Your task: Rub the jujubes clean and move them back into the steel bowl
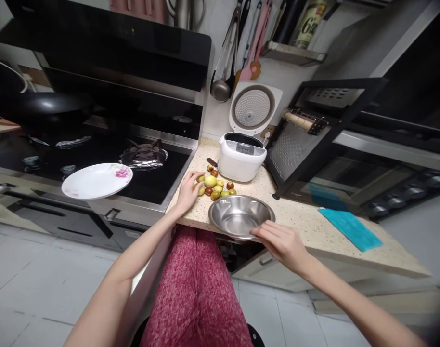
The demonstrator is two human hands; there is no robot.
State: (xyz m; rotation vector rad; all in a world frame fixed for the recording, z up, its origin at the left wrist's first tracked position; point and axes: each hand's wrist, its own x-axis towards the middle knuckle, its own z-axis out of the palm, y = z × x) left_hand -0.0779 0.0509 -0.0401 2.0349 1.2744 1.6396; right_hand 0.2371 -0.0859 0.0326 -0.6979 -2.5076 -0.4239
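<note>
We list first the black gas stove point(97, 159) at our left, its burner point(143, 155) uncovered, then the speckled counter point(314, 224) running right under a black rack point(314, 140). On the counter stands a white rice cooker point(241, 156) with its lid raised, directly behind the fruit. A white plate point(96, 180) with a pink flower sits on the stove's front edge, well apart from the fruit. A steel bowl point(238, 214) rests at the counter's near edge, just beside the fruit; our right hand point(283, 243) pinches its near rim, fingers pressed together. A teal cloth point(350, 229) lies further right. Small green and red fruits point(216, 185) cluster between cooker and bowl; our left hand point(187, 190) curls loosely around the leftmost ones, touching them.
</note>
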